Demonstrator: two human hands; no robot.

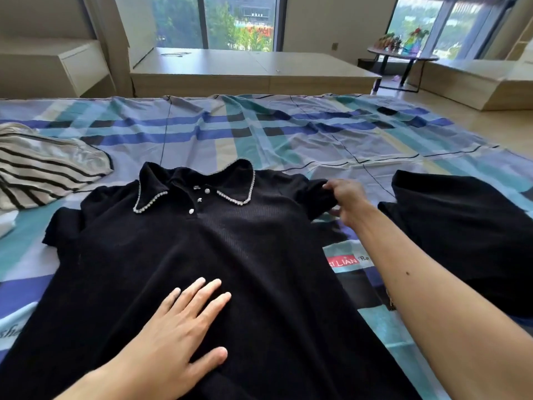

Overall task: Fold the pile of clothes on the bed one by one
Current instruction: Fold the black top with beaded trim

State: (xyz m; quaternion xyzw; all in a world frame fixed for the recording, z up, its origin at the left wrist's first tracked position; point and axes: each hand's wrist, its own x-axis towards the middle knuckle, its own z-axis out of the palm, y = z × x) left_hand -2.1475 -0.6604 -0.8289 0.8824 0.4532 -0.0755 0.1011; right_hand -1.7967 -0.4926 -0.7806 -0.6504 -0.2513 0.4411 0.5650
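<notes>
Pinching the cuff of the short sleeve, the right hand (344, 199) has its fingers curled shut on the cloth at the outer edge of the black collared garment (202, 255); the thumb is hidden under the hand. The left hand (184, 327) lies flat on the garment's front, fingers spread and pressed down, well below the collar (196, 186) and toward the wearer. The garment lies face up on the plaid bedsheet (288, 134), its long axis running from the collar straight back toward the wearer, so the gripped sleeve sticks out sideways from that axis. Folding it likely means carrying the sleeve inward across the chest, toward the button placket, while the flat hand anchors the body. Beyond the sleeve, away from the collar, lies another dark garment (461, 226); on the collar's opposite side sits a striped one (37, 168), apart from it.
</notes>
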